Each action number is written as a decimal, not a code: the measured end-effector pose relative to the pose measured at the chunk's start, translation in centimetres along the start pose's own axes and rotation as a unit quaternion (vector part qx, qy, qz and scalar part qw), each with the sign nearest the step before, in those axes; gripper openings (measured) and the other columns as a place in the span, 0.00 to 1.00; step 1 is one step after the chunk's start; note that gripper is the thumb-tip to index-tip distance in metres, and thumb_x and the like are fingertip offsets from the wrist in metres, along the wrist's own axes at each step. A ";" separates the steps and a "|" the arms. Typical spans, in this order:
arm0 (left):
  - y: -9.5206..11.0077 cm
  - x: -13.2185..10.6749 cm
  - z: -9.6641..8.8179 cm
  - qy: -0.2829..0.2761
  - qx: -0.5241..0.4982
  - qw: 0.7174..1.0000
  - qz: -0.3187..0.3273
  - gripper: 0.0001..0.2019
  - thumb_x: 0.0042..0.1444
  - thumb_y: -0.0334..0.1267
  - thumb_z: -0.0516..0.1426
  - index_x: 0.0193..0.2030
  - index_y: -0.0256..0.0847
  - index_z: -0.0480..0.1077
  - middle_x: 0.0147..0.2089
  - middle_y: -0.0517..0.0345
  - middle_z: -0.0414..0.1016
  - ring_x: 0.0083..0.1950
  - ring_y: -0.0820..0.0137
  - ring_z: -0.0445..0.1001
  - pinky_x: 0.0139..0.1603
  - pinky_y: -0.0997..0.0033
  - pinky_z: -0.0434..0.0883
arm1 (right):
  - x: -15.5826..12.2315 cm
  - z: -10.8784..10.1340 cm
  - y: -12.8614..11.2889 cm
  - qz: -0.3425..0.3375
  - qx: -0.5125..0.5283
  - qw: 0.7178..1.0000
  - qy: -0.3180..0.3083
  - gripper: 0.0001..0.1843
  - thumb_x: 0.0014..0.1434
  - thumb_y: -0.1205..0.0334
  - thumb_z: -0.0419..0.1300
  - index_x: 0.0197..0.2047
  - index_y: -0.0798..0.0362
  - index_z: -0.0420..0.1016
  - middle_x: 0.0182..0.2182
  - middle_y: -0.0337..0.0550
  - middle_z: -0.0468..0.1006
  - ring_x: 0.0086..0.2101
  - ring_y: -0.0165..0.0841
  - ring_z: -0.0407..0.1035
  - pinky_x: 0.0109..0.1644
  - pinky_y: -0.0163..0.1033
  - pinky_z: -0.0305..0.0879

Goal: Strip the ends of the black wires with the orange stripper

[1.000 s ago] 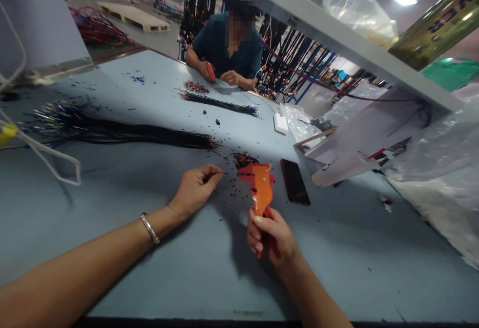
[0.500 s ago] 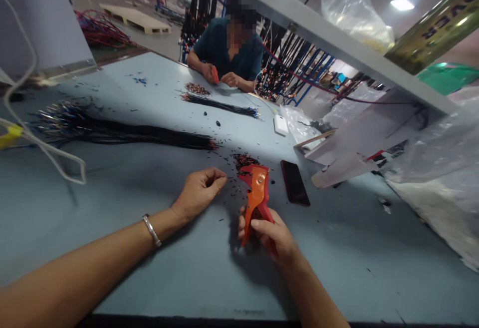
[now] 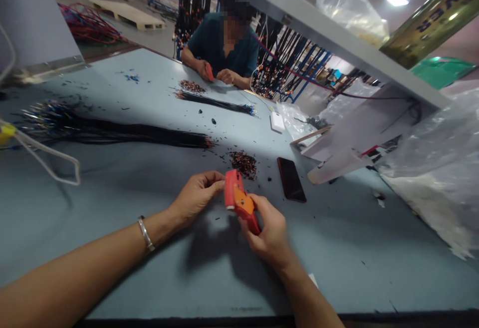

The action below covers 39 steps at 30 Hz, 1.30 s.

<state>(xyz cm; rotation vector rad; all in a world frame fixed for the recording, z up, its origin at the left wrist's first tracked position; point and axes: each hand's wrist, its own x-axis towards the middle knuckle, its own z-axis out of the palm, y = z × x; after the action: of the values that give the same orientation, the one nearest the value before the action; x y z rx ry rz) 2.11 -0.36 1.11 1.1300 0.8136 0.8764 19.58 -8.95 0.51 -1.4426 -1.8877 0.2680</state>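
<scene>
My right hand (image 3: 268, 232) grips the handles of a red and orange wire stripper (image 3: 237, 199), its head turned left toward my other hand. My left hand (image 3: 197, 195) is pinched shut right at the tool's jaws; what it holds is too small to make out. A small pile of stripped wire bits (image 3: 243, 162) lies just beyond the tool. A long bundle of black wires (image 3: 123, 134) stretches across the blue table (image 3: 157, 253) to the left.
A dark phone (image 3: 290, 179) lies flat to the right of the tool. Across the table a person in a dark shirt (image 3: 220, 48) works beside another wire bundle (image 3: 213, 102). A white cord loop (image 3: 48, 161) lies at left, plastic bags (image 3: 430, 168) at right.
My right hand has swung the stripper left and closer, bringing its head up against my pinched left fingers. The left hand has barely moved.
</scene>
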 end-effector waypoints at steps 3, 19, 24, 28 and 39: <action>0.2 -0.3 0.3 -0.047 -0.042 0.998 -0.026 0.09 0.47 0.41 0.63 0.29 0.37 0.72 0.27 0.62 0.74 0.27 0.75 0.68 0.30 0.77 0.65 | -0.1 0.6 0.5 -0.029 -0.049 0.998 -0.001 0.25 0.48 0.65 0.57 0.52 0.54 0.67 0.43 0.53 0.75 0.42 0.44 0.70 0.46 0.48 0.67; -0.2 0.0 -0.1 -0.078 -0.031 0.996 -0.034 0.09 0.44 0.39 0.65 0.31 0.36 0.77 0.31 0.58 0.79 0.33 0.71 0.73 0.37 0.74 0.68 | 0.4 1.0 0.9 -0.021 -0.057 0.998 0.011 0.25 0.46 0.68 0.56 0.51 0.54 0.66 0.40 0.51 0.75 0.39 0.43 0.71 0.44 0.46 0.69; -0.1 0.0 0.0 -0.072 -0.041 0.996 -0.040 0.08 0.43 0.37 0.66 0.31 0.36 0.78 0.32 0.57 0.79 0.33 0.71 0.74 0.38 0.73 0.68 | 0.4 1.0 0.8 -0.016 -0.071 0.997 0.002 0.24 0.47 0.66 0.56 0.50 0.55 0.66 0.38 0.52 0.75 0.37 0.43 0.71 0.41 0.45 0.69; 0.3 -0.1 0.3 -0.059 -0.032 0.996 -0.051 0.10 0.42 0.38 0.66 0.31 0.35 0.78 0.32 0.54 0.80 0.34 0.68 0.75 0.40 0.70 0.70 | 0.4 1.0 1.0 -0.033 -0.100 0.994 0.007 0.24 0.46 0.66 0.55 0.49 0.55 0.66 0.37 0.52 0.75 0.35 0.43 0.71 0.40 0.45 0.69; 0.2 -0.1 0.2 -0.063 -0.037 0.996 -0.044 0.10 0.43 0.40 0.65 0.31 0.36 0.78 0.32 0.54 0.80 0.33 0.68 0.74 0.37 0.71 0.69 | 0.5 1.3 1.1 -0.031 -0.101 0.994 0.010 0.21 0.47 0.67 0.54 0.47 0.55 0.67 0.35 0.50 0.76 0.34 0.41 0.72 0.38 0.43 0.69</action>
<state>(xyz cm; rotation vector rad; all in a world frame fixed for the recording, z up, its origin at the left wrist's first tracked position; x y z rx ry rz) 2.23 -0.47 1.38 1.0649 0.7168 0.7488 19.50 -7.74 -0.82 -1.5089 -1.9848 0.0343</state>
